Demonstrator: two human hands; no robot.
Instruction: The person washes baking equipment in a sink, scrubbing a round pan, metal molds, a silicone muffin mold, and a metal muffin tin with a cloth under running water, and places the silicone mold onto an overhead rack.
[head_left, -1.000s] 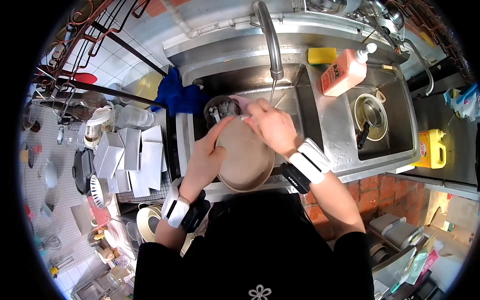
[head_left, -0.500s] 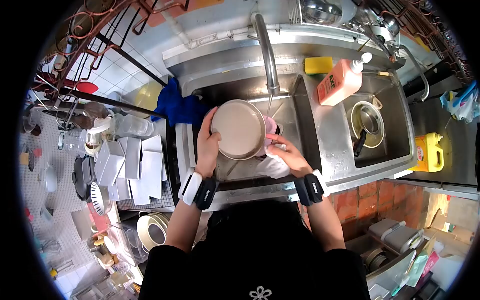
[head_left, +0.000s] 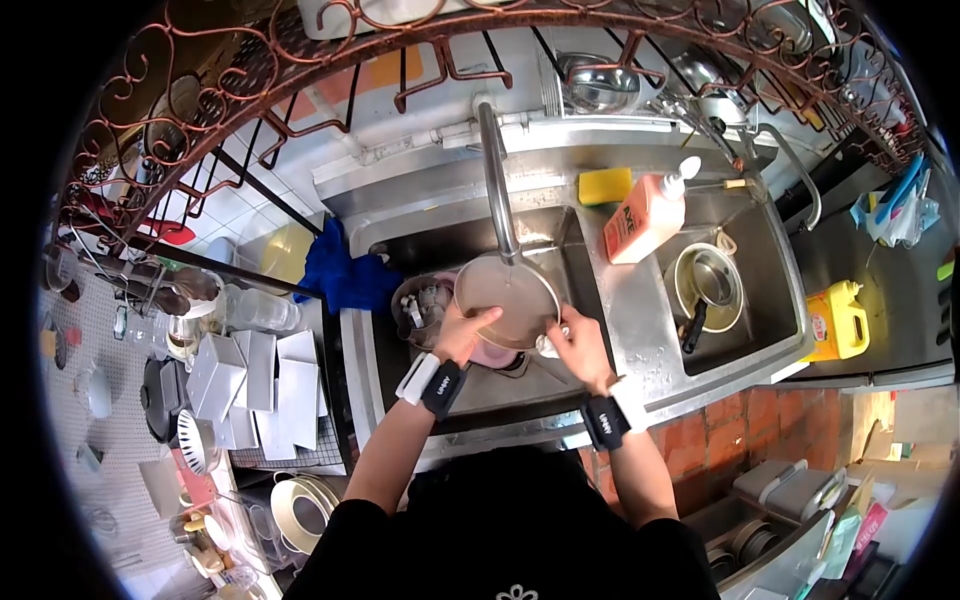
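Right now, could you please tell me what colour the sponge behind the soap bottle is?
The sponge is yellow; the head view shows it best.

There are two hands, one sponge, two faucets and two sink basins.

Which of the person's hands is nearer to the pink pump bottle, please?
Right: the right hand, at the round dish, is below and left of the pink pump bottle in view; the left hand is farther left, at the dish's other side.
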